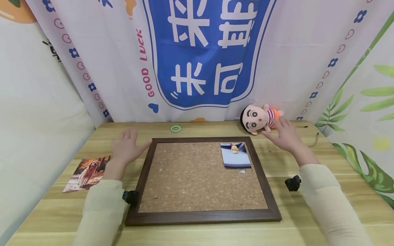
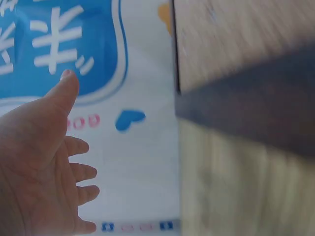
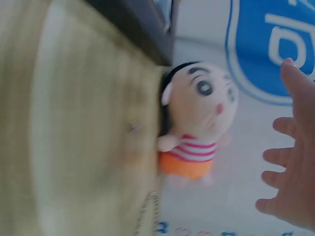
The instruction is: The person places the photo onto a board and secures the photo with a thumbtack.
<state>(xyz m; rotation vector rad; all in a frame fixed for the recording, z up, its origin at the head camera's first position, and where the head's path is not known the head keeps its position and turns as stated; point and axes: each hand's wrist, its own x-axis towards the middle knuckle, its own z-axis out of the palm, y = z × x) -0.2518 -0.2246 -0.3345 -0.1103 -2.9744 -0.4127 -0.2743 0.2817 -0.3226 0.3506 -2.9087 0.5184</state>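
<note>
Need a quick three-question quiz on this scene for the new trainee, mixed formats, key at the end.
1. Multiple choice: which of these lies on the cork board?
A) the green ring
B) the picture of a small yellow figure
C) the dog photo

2. True or false: the right hand is gripping the plush doll.

3. Fill in: in the head view, the dog photo lies on the table to the ____ of the cork board.

Key
1: B.
2: False; the right hand's fingers are spread and hold nothing, as the right wrist view shows.
3: left.
</note>
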